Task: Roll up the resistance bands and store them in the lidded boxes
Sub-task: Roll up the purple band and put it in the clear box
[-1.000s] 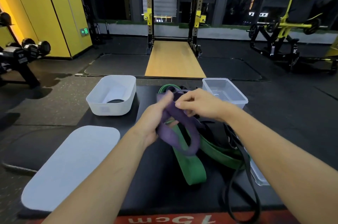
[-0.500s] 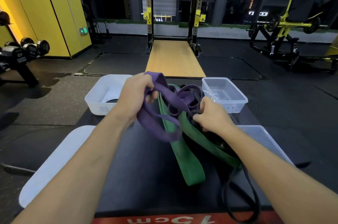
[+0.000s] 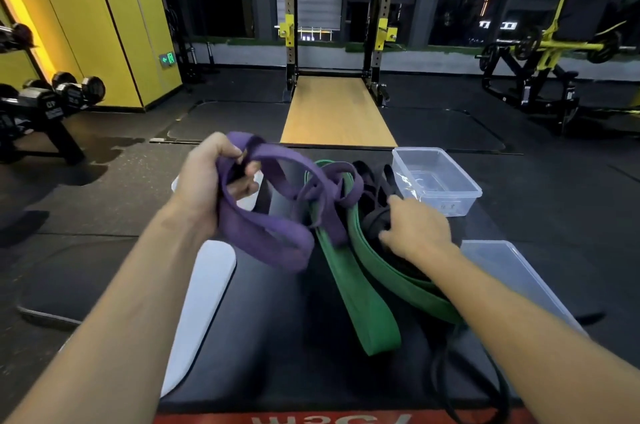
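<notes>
- While the left hand (image 3: 207, 181) is hovering raised above the black platform (image 3: 270, 337), its fingers are curling around a loop of the purple band (image 3: 263, 233), gripping it with the thumb side turned toward the camera.
- From that grip the purple band is hanging down in a wide loop below the wrist and is also stretching rightward, where its far end is lying tangled over the other bands.
- The left forearm is reaching in from the lower left, angling up and forward.
- The right hand (image 3: 415, 229) is pressing palm-down on the pile, fingers spreading and closing on the black band (image 3: 377, 195) bunched beneath them; how firm that hold is cannot be told.
- The right forearm is coming in from the lower right, crossing over the green band (image 3: 363, 312).
- The green band is lying on the platform in a long folded loop, its near end pointing toward the camera, and it is touching both the purple and black bands.
- A thin black loop (image 3: 485, 385) is trailing off the near right edge of the platform.
- The clear box (image 3: 446, 195) is sitting open just beyond the right hand, and its clear lid (image 3: 512, 271) is lying flat beside the right forearm.
- The white box (image 3: 175, 185) is showing only as a sliver behind the left hand, and the white lid (image 3: 204, 299) is lying flat under the left forearm.
</notes>
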The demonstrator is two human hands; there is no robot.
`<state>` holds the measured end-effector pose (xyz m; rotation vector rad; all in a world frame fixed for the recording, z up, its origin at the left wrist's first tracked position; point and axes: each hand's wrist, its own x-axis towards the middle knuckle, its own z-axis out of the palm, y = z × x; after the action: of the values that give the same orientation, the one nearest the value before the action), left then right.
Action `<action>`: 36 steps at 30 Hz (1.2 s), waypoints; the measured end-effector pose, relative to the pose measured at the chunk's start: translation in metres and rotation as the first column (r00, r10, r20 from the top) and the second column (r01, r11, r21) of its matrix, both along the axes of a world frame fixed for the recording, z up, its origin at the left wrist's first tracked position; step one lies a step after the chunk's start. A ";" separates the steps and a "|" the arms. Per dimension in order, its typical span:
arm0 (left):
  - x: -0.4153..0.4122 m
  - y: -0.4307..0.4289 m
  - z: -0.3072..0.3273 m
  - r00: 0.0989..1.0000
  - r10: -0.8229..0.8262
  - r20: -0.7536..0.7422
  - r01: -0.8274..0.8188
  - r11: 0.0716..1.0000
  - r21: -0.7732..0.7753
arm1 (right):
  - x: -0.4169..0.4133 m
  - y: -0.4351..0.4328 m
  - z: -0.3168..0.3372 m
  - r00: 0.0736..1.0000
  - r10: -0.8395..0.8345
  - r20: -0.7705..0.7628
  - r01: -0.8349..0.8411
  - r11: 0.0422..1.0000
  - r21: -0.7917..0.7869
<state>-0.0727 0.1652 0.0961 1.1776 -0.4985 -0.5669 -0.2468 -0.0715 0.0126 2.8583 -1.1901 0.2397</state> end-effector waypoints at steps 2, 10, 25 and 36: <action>-0.008 0.001 -0.011 0.995 -0.100 -0.004 0.100 0.994 0.040 | 0.016 0.012 -0.001 0.983 0.146 0.108 -0.146 0.989 -0.011; -0.036 0.014 -0.079 0.971 -0.232 -0.055 0.234 0.886 0.400 | 0.069 0.030 -0.045 0.904 0.427 -0.031 -0.398 0.865 0.305; -0.033 -0.005 -0.144 0.965 0.017 0.261 -0.183 0.757 0.628 | 0.129 0.023 -0.059 0.603 -0.570 0.558 -0.157 0.601 0.784; -0.024 -0.030 -0.150 0.839 -0.309 0.448 -0.205 0.583 0.786 | 0.159 0.009 -0.065 0.880 -0.289 0.377 0.021 0.817 0.576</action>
<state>-0.0969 0.1354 -0.0541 2.2865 -0.8047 -0.5116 -0.0874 -0.0629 -0.0527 3.2665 -1.8553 0.6894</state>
